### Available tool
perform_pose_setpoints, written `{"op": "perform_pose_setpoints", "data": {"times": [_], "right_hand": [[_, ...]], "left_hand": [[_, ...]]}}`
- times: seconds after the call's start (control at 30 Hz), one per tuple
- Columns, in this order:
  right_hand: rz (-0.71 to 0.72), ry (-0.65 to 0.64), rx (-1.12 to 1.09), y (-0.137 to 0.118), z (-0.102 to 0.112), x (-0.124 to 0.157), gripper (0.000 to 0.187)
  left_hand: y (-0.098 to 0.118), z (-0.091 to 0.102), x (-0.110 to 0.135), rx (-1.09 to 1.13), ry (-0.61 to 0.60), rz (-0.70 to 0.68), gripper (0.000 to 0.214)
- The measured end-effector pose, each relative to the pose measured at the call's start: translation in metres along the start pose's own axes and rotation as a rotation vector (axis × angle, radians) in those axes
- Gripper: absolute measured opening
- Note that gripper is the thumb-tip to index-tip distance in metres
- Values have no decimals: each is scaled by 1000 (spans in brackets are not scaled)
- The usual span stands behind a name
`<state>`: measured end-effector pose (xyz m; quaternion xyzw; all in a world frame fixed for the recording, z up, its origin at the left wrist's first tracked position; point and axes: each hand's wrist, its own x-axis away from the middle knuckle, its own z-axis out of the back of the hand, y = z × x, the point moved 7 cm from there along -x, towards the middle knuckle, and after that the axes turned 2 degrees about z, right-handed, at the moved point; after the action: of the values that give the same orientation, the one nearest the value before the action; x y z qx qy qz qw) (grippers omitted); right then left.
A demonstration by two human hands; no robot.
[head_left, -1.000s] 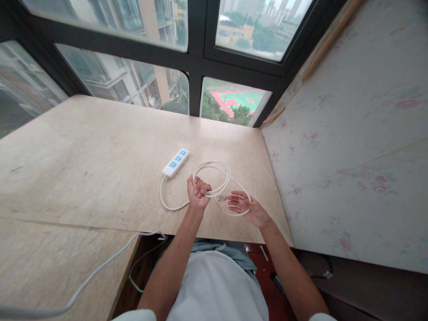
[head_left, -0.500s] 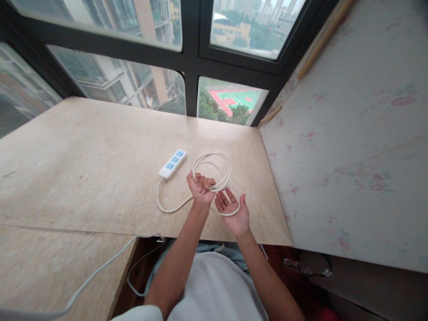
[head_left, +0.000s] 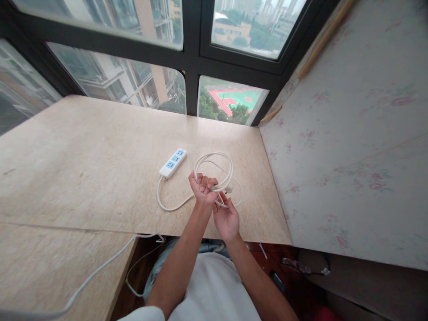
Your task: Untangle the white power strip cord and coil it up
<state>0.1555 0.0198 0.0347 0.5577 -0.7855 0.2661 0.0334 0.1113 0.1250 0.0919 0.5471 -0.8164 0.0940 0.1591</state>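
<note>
My left hand (head_left: 202, 187) is closed in a fist around several loops of a white power cord (head_left: 219, 162), held just above the beige desk (head_left: 100, 165). The coil rises beyond my fist. My right hand (head_left: 225, 218) sits right below and beside the left, fingers curled onto the cord's loose lower loop near the plug end. The cord runs left in a curve on the desk to a white power strip (head_left: 173, 163) with blue sockets, lying flat behind my hands.
A second white cable (head_left: 100, 267) hangs off the near desk edge at the lower left. Dark-framed windows (head_left: 190, 49) stand behind the desk. A floral-papered wall (head_left: 351, 133) closes off the right side. Dark floor with small items lies under the desk at right.
My right hand has moved left from out at the right, turned from palm-up and open to closed on the cord beside my left fist. The hanging loop has drawn tighter.
</note>
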Motion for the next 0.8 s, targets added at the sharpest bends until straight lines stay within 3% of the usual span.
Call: {"op": "perform_pose_setpoints", "data": {"times": [0.1, 0.33, 0.53, 0.67, 0.8], "right_hand": [[69, -20, 13, -9, -7, -7, 15], [7, -53, 73, -23, -23, -13, 29], [-16, -8, 75, -37, -13, -20, 7], [27, -37, 103, -49, -11, -17, 5], [68, -57, 183, -56, -15, -9, 5]], "left_hand": [[-5, 8, 5, -41, 62, 23, 55], [-22, 20, 24, -219, 74, -40, 54], [-27, 37, 48, -399, -1, -126, 44], [-27, 56, 60, -434, -18, 101, 35], [-18, 63, 63, -416, -2, 334, 29]]}}
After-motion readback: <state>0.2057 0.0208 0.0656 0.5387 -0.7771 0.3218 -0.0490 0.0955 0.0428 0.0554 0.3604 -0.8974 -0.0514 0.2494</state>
